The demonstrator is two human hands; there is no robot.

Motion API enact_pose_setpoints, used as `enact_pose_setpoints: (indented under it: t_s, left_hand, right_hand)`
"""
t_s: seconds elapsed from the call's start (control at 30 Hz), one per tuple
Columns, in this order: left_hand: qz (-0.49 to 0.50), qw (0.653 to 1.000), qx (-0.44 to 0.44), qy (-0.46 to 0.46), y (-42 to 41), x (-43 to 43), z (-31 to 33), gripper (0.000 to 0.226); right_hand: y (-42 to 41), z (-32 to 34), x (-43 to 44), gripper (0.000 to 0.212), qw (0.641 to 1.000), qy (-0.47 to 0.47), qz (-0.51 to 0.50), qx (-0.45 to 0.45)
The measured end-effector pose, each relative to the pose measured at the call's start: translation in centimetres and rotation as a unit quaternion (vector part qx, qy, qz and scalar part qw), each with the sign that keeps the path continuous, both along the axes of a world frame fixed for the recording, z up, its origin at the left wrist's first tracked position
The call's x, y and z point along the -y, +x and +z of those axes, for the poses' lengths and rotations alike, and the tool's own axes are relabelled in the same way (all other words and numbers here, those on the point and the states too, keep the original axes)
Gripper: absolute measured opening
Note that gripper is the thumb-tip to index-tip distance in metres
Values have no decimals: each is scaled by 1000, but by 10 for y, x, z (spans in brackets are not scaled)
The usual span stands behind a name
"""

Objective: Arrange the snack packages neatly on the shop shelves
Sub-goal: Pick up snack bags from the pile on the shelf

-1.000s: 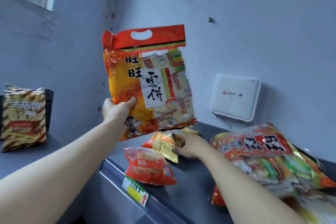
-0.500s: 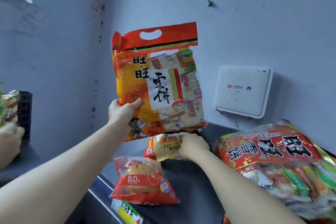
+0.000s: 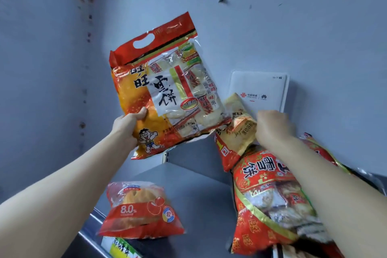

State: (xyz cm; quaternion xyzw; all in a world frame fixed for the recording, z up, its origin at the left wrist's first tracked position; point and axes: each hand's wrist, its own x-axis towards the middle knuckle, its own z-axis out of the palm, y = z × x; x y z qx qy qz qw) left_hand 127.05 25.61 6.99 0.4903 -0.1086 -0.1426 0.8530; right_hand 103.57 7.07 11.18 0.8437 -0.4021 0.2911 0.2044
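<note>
Gripping orange bag (image 3: 167, 90) with my left fingers (image 3: 139, 115), right fingers (image 3: 265, 120) clutching yellow pack (image 3: 240, 132) at 3 o'clock; I'd stand both upright.

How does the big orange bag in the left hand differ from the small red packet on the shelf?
The orange bag is larger, held up by the left hand; the red packet is smaller, lying on the shelf. The orange bag has a handle hole; the red packet shows none. Both show food inside.

free: shelf (image 3: 199, 195) middle, between bread packet (image 3: 138, 211) and red cracker bag (image 3: 270, 205) | blocked: back right, router (image 3: 263, 90)
</note>
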Motion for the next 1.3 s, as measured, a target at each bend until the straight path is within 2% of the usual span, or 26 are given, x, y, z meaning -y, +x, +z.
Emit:
enact_pose_setpoints:
  t_s: [0.1,0.23,0.37,0.43,0.57,0.7,0.77,0.87,0.9,1.0,1.07,1.3]
  left_hand:
    - [1,1000,-11,28,8,4,-7,50]
    - [15,997,-20,75,16,3,-13,53]
    - [30,988,43,146,20,2,-18,45]
    - [9,984,68,167,15,5,-21,41]
    - [-61,974,112,187,1,27,-23,40]
    - [-88,957,175,212,-3,53,-25,40]
    - [-87,920,239,298,1,62,-28,56]
    - [-62,798,323,505,3,61,-32,107]
    - [-76,782,317,531,1,61,-34,116]
    - [-147,804,277,505,-6,63,-41,131]
    - [-171,809,282,487,-6,67,-43,134]
    - [-224,829,309,408,12,72,-59,120]
  right_hand:
    - [-16,-1,14,9,998,1,10,70]
    - [-24,-5,27,7,988,-24,28,151]
    - [-28,0,27,4,974,-60,60,210]
    - [-28,3,23,11,966,-62,83,235]
    - [-28,3,17,17,965,-74,112,225]
    - [-35,-3,21,19,969,-81,112,207]
    - [-37,-7,22,21,973,-81,108,188]
    - [-38,-12,21,20,979,-73,99,163]
    - [-38,-15,21,19,981,-71,95,155]
    - [-34,-21,20,20,985,-60,91,135]
    - [-30,-23,19,20,987,-55,90,120]
    - [-28,-27,8,20,990,-39,114,72]
